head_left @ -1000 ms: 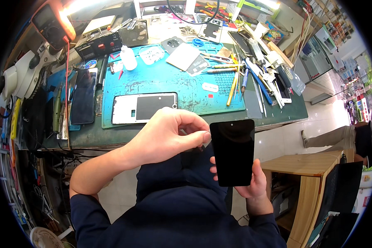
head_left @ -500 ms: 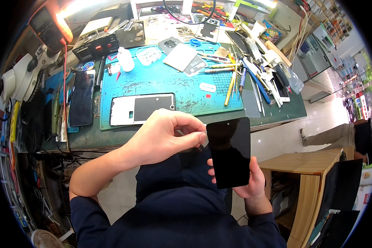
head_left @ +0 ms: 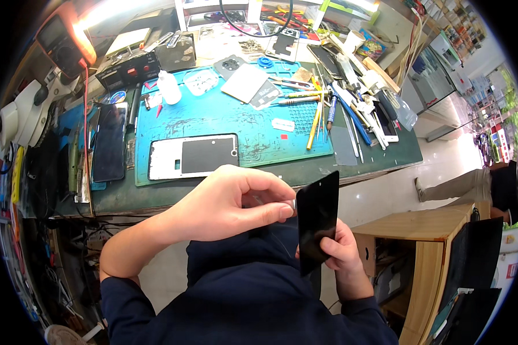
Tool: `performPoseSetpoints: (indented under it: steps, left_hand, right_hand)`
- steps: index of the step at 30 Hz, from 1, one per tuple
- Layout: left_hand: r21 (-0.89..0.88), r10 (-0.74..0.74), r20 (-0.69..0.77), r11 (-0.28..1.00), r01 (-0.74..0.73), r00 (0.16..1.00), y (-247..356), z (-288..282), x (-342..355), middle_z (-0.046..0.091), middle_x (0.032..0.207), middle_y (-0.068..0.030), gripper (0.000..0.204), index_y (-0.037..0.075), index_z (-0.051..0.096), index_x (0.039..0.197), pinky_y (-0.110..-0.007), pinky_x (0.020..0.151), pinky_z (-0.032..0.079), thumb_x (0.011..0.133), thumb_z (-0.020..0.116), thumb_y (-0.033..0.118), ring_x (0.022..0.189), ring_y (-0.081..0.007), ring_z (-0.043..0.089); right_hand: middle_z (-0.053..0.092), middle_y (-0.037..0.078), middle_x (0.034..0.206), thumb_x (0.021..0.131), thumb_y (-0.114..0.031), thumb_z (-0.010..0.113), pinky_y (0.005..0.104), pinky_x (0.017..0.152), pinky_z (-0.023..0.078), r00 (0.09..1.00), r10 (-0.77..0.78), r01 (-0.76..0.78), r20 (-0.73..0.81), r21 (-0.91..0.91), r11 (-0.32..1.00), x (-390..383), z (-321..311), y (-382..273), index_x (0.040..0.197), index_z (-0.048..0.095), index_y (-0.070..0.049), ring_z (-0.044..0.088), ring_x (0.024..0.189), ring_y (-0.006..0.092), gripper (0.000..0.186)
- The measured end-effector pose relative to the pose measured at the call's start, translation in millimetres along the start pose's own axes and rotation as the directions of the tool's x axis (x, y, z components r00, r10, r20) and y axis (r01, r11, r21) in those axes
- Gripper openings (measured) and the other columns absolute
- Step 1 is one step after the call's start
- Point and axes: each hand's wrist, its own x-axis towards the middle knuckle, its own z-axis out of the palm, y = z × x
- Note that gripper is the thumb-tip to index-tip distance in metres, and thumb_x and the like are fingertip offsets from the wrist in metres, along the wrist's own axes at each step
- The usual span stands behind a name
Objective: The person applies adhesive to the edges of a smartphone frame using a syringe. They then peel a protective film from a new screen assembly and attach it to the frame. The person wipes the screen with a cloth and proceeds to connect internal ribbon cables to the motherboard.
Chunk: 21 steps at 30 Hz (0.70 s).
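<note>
My right hand (head_left: pixel 344 253) grips a black phone screen (head_left: pixel 317 221) by its lower part, thumb on the dark face. The screen is tilted, one long edge toward my left hand. At its upper left edge my left hand (head_left: pixel 236 198) is closed in a pinch, with a small greyish bit showing at the fingertips; what it is I cannot make out. Beyond, a phone frame (head_left: pixel 162 150) with a dark grey panel lies on the blue work mat (head_left: pixel 259 129). Another dark phone (head_left: pixel 110 141) lies left of the mat.
Tweezers, screwdrivers and a blue-handled tool (head_left: pixel 354 118) crowd the bench's right side. A white bottle (head_left: pixel 168 87) stands at the mat's far left, near a multimeter (head_left: pixel 63 43). A wooden cabinet (head_left: pixel 411 223) is at my right. Another person's leg (head_left: pixel 449 187) shows beyond it.
The phone screen has turned from nearly face-up to a steeper tilt, and the right thumb has moved onto its face. My left hand stays pinched by its edge, slightly lower and farther right.
</note>
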Motion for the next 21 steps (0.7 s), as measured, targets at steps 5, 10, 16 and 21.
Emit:
performPoseSetpoints:
  steps: [5,10,16,21]
  left_hand:
    - [0.355,0.224,0.165,0.895,-0.27,0.961,4,-1,-2,0.072,0.093,-0.0081,0.016,0.0,0.07,0.101,-0.029,0.076,0.054,0.085,0.071,-0.002,0.084,-0.017,0.07]
    - [0.43,0.207,0.24,0.853,-0.295,0.948,7,5,-12,0.071,0.092,-0.0082,0.022,0.003,0.071,0.098,-0.032,0.077,0.054,0.077,0.073,-0.003,0.086,-0.0242,0.069]
    - [0.823,0.445,0.17,0.426,-0.375,0.879,-9,17,-24,0.064,0.118,-0.0127,0.05,0.003,0.062,0.12,-0.041,0.094,0.047,0.072,0.077,0.003,0.109,-0.0309,0.061]
    - [0.769,0.324,-0.156,0.633,-0.092,0.933,-48,26,-37,0.044,0.142,-0.0183,0.076,0.001,0.044,0.14,-0.045,0.107,0.038,0.07,0.069,-0.011,0.126,-0.0364,0.046]
  right_hand:
    - [0.07,0.01,0.103,0.082,0.0,0.076,0.0278,0.081,0.051,0.981,-0.038,0.106,0.192,-0.358,0.928,3,-9,-17,0.099,0.065,0.0,0.065,0.094,0.0136,0.021]
    - [0.073,0.011,0.09,0.078,-0.002,0.08,0.0303,0.073,0.055,0.945,-0.175,0.308,0.277,-0.57,0.762,4,-1,-16,0.091,0.067,-0.002,0.071,0.082,0.0215,0.019]
    - [0.07,0.004,0.097,0.074,-0.018,0.075,0.0311,0.07,0.054,0.622,-0.437,0.669,0.65,-0.731,-0.135,13,6,-27,0.093,0.069,-0.01,0.069,0.088,0.0214,0.022]
    - [0.072,0.0,0.097,0.072,-0.014,0.073,0.0394,0.091,0.049,0.546,-0.408,0.53,0.732,-0.679,-0.508,0,4,-37,0.087,0.069,-0.015,0.069,0.094,0.0177,0.016]
